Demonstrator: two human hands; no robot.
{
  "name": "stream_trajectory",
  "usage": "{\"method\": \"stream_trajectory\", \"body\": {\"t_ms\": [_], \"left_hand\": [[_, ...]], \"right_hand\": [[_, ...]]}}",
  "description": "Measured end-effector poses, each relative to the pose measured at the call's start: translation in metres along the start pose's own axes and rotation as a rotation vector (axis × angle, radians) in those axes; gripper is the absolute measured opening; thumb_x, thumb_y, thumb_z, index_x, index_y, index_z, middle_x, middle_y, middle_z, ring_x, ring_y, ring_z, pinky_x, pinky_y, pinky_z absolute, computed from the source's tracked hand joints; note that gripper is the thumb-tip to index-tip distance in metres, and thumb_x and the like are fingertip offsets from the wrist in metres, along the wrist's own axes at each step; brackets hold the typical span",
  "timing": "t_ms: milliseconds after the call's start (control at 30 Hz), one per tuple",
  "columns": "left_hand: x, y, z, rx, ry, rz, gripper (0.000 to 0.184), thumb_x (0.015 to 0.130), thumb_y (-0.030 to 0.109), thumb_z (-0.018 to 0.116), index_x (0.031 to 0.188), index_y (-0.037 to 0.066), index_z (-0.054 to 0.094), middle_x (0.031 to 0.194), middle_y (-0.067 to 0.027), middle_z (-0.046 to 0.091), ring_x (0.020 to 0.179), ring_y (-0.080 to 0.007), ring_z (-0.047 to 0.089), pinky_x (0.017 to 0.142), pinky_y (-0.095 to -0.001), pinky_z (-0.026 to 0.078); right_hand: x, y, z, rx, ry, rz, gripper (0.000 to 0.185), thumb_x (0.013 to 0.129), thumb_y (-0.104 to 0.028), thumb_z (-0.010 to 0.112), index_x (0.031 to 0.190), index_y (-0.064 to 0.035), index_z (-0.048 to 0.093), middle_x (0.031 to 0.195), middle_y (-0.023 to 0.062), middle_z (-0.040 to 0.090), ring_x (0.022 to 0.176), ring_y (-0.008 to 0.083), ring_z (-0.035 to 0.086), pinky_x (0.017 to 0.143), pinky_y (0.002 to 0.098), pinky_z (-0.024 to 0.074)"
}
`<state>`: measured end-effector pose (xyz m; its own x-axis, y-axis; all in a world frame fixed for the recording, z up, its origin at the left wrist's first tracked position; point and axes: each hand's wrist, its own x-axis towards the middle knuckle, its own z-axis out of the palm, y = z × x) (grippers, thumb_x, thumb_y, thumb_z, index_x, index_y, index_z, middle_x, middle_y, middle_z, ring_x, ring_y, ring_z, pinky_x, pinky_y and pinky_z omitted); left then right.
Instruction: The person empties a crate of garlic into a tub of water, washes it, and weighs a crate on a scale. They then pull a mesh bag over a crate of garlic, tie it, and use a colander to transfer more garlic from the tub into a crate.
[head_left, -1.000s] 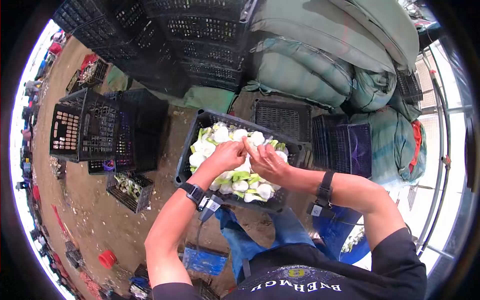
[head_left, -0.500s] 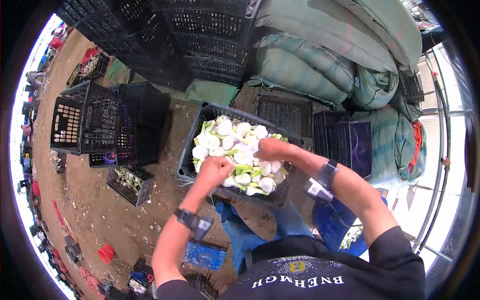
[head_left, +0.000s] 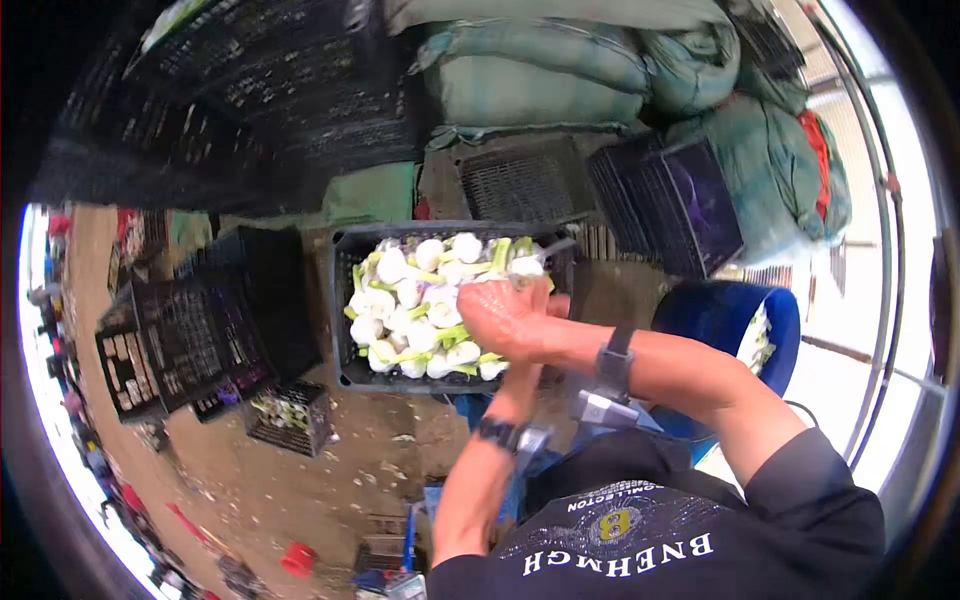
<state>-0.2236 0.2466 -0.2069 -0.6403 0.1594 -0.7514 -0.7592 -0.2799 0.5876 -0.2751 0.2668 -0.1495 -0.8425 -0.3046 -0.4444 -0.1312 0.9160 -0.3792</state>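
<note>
A black plastic crate [head_left: 345,375] full of white garlic bulbs [head_left: 392,265] with short green stems lies below my hands. My right hand [head_left: 497,312] is closed over the crate's right part, its fingers turned out of sight. Beneath and beside it is my left hand [head_left: 556,304], mostly covered, so its fingers are hidden. One garlic bulb [head_left: 526,266] shows just beyond my knuckles; I cannot tell whether either hand holds it. A blurred grey strip [head_left: 558,246] sticks out near the crate's far right corner.
Stacked black crates [head_left: 310,90] rise at the far left, beside green woven sacks [head_left: 540,85]. Nested crates [head_left: 668,205] and a blue drum [head_left: 700,330] stand to the right. A small crate of bulbs [head_left: 290,418] and a red bucket [head_left: 298,559] sit on the dirt floor.
My hands have come together at the crate's right side, the right one now in front of the left. The view has shifted, and the crate appears lower and more level.
</note>
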Motion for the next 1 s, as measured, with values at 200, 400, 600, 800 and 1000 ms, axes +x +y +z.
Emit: {"method": "stream_trajectory", "body": {"t_ms": [200, 400, 600, 800, 1000], "left_hand": [[-0.056, 0.1, -0.114, 0.85, -0.196, -0.154, 0.017, 0.086, 0.016, 0.067, 0.087, -0.001, 0.071, 0.065, -0.0022, 0.064, 0.057, -0.0093, 0.06, 0.05, -0.0244, 0.044], [0.047, 0.133, -0.021, 1.487, -0.101, 0.656, 0.03, 0.079, 0.033, 0.075, 0.085, 0.004, 0.069, 0.073, -0.0143, 0.068, 0.066, -0.028, 0.067, 0.06, -0.0399, 0.051], [0.113, 0.095, -0.012, 1.832, -0.108, 0.691, 0.021, 0.078, 0.027, 0.069, 0.086, 0.007, 0.069, 0.083, -0.0166, 0.07, 0.079, -0.0385, 0.067, 0.068, -0.0474, 0.052], [0.085, 0.107, -0.013, 1.578, -0.066, 0.576, 0.028, 0.076, 0.029, 0.072, 0.087, 0.004, 0.069, 0.083, -0.016, 0.068, 0.08, -0.0361, 0.066, 0.07, -0.0471, 0.051], [0.108, 0.081, 0.012, 1.78, -0.231, 0.874, 0.025, 0.074, 0.026, 0.072, 0.092, 0.008, 0.07, 0.096, -0.0142, 0.065, 0.091, -0.0368, 0.063, 0.076, -0.0465, 0.051]], "right_hand": [[0.005, 0.017, 0.063, 0.073, 0.277, -0.145, 0.01, 0.071, -0.003, 0.063, 0.077, 0.0015, 0.069, 0.077, 0.0173, 0.068, 0.074, 0.029, 0.07, 0.06, 0.0385, 0.0575], [0.012, 0.014, 0.087, -0.072, 0.283, -0.151, 0.022, 0.073, -0.008, 0.061, 0.09, 0.0042, 0.066, 0.081, 0.0121, 0.068, 0.079, 0.0241, 0.068, 0.06, 0.036, 0.0554], [0.017, 0.023, 0.106, 0.014, 0.233, -0.205, 0.023, 0.073, -0.011, 0.063, 0.093, 0.0008, 0.067, 0.084, 0.0092, 0.069, 0.08, 0.0248, 0.068, 0.065, 0.0348, 0.0546], [0.02, 0.014, 0.109, -0.032, 0.237, -0.125, 0.018, 0.074, -0.012, 0.066, 0.088, -0.003, 0.07, 0.082, 0.0093, 0.069, 0.08, 0.0234, 0.068, 0.061, 0.0336, 0.0546], [0.014, 0.007, 0.103, 2.494, 0.028, 0.703, 0.021, 0.097, -0.029, 0.052, 0.102, -0.0123, 0.064, 0.092, 0.0018, 0.068, 0.083, 0.017, 0.064, 0.072, 0.0325, 0.0516]]}}
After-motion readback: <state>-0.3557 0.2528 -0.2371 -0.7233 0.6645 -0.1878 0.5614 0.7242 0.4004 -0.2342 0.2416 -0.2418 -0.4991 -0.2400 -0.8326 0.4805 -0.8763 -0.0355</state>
